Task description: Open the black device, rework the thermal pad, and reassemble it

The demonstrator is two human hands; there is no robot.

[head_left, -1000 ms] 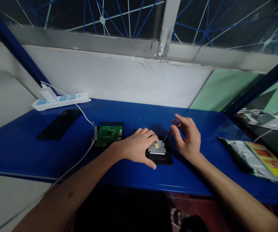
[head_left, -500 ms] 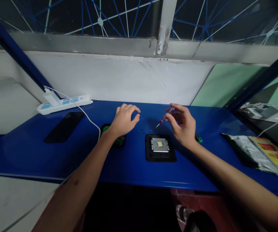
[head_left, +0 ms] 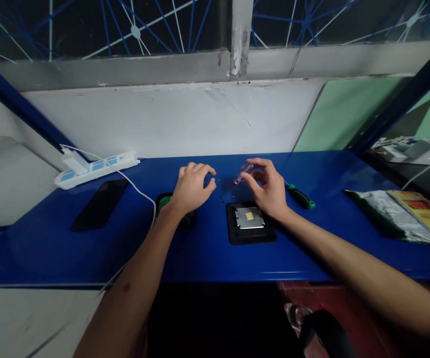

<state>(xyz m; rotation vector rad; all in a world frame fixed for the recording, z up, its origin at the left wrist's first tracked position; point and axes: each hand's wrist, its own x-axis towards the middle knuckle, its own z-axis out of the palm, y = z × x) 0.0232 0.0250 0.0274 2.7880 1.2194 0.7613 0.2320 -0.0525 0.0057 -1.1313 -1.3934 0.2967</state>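
Right hand point(head_left: 269, 191) pinches clear screwdriver point(head_left: 246, 173); left hand point(head_left: 191, 188) half open, empty. Black cover point(head_left: 252, 238), 7 o'clock of right hand, has metal plate point(head_left: 257, 224) seated, apart from green board point(head_left: 163, 200), 8 o'clock of left hand; screw state can't tell.

No text, label, brand, number or sign is legible. The bag point(head_left: 412, 216) by the right edge of the desk point(head_left: 215, 261) bears coloured print, too indistinct to read.
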